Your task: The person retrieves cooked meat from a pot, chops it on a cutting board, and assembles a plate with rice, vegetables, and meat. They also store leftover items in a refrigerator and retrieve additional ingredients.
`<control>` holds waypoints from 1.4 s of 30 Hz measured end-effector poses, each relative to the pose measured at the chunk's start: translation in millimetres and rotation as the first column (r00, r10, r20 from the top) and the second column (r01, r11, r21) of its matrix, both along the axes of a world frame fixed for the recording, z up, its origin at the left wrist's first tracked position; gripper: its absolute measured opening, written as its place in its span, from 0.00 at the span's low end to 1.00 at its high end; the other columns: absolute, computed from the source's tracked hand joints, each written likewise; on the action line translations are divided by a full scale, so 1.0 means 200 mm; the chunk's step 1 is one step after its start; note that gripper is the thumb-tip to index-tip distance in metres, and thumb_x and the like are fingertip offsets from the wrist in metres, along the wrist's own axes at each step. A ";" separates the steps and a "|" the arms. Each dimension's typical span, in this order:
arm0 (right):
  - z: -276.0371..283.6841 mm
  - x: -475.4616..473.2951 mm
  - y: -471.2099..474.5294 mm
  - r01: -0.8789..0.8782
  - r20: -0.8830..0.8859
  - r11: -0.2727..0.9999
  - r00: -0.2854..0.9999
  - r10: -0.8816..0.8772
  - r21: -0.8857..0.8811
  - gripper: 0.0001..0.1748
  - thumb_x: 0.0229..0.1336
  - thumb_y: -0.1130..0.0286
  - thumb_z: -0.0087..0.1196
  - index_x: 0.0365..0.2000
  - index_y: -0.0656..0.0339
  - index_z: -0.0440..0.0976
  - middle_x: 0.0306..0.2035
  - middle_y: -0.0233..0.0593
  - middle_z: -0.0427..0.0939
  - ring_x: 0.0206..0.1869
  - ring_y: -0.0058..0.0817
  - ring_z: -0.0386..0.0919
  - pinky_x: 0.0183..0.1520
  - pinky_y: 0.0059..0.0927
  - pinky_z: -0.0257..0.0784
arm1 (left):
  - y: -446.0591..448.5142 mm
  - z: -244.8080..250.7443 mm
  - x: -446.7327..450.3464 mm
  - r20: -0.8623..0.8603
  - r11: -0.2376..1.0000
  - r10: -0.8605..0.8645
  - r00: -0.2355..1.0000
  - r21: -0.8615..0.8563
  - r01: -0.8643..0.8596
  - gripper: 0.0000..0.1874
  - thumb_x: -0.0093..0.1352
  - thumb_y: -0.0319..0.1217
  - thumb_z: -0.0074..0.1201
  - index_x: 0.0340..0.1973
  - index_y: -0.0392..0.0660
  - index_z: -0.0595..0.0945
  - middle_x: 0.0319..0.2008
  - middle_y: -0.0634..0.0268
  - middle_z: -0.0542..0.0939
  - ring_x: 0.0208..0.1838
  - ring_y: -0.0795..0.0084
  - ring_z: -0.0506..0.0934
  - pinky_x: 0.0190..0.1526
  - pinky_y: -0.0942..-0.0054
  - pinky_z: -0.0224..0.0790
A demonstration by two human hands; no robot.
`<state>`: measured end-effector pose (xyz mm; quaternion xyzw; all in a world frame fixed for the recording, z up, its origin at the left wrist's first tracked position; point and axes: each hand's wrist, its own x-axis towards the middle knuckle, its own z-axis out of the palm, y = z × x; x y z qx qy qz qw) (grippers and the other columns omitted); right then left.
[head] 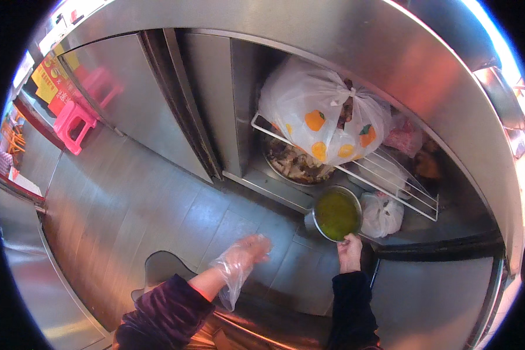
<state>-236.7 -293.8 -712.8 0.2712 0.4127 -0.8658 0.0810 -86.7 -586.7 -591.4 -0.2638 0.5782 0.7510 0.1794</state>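
My right hand [350,251] grips the near rim of a round metal pot [309,221], which is filled with yellow-green liquid [337,213]. The pot is at the front edge of the refrigerated cabinet's floor, beside a tied white plastic bag [383,214]. My left hand [249,250], in a loose clear plastic glove, hangs over the floor left of the pot, touching nothing. Its fingers are slightly blurred. Behind the pot, under a white wire shelf [280,138], stands a metal bowl of chopped, pale food pieces [299,164].
A large knotted plastic bag printed with oranges [302,96] bulges over the shelf's front. A smaller pinkish bag [403,136] lies behind it. Steel cabinet doors [135,96] flank the opening. On the tiled floor [157,197], a pink plastic stool [75,124] stands at far left.
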 end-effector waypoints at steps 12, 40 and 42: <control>0.94 0.36 -0.25 -0.374 0.012 0.921 0.927 0.375 0.106 0.16 0.44 0.85 0.44 0.38 0.64 0.68 0.35 0.36 0.74 0.36 0.26 0.74 0.34 0.28 0.72 | 0.03 0.08 0.00 0.200 0.960 0.128 0.972 0.223 -0.172 0.34 0.70 0.57 0.39 0.64 0.49 0.64 0.61 0.60 0.70 0.58 0.58 0.71 0.54 0.59 0.65; 2.79 0.43 -0.96 -0.597 -0.424 0.644 0.485 0.765 0.478 0.05 0.49 0.78 0.51 0.28 0.62 0.66 0.20 0.30 0.70 0.17 0.17 0.68 0.23 0.20 0.71 | -0.39 1.57 0.38 -0.718 0.975 0.157 0.678 0.002 -0.224 0.30 0.68 0.57 0.47 0.49 0.43 0.72 0.31 0.68 0.76 0.29 0.78 0.72 0.29 0.80 0.63; 2.85 0.38 -0.99 -0.573 -0.468 0.673 0.485 0.739 0.468 0.05 0.49 0.78 0.50 0.28 0.61 0.66 0.20 0.30 0.69 0.16 0.16 0.66 0.23 0.23 0.72 | -0.40 1.63 0.31 -0.789 0.975 0.165 0.592 0.038 -0.220 0.30 0.67 0.60 0.45 0.41 0.42 0.73 0.26 0.67 0.73 0.26 0.79 0.70 0.25 0.81 0.60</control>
